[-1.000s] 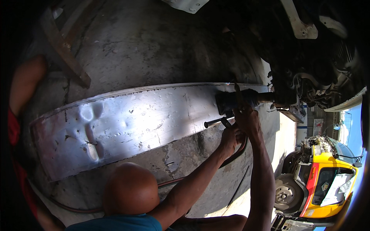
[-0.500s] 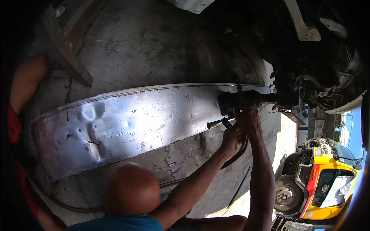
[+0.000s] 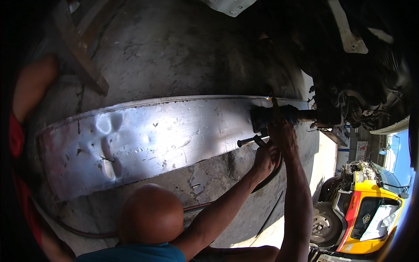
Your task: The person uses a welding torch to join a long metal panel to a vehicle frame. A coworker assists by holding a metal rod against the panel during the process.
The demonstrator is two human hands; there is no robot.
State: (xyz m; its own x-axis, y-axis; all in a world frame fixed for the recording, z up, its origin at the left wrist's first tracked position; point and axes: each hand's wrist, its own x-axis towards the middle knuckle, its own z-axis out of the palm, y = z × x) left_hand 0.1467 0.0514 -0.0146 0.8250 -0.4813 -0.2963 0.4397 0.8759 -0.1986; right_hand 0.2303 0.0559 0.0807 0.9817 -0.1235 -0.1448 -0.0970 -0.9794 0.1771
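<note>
— What do we have at nine o'clock?
— The dented metal panel (image 3: 144,139), lying flat on the concrete floor (image 3: 174,56). We judge it stiff, thin, sharp at the edges; best held by its long rims.
— And toward three o'clock?
— Our left hand (image 3: 265,158) has its fingers clamped on the side handle (image 3: 251,140), and our right hand (image 3: 283,135) grips the black power tool (image 3: 273,115), heavy-looking, at the panel's right end.
— Anything in the way?
— A wooden frame (image 3: 83,56) at eleven o'clock, a hose (image 3: 196,206) by our arm, a vehicle's underside (image 3: 349,100) just beside the tool.
</note>
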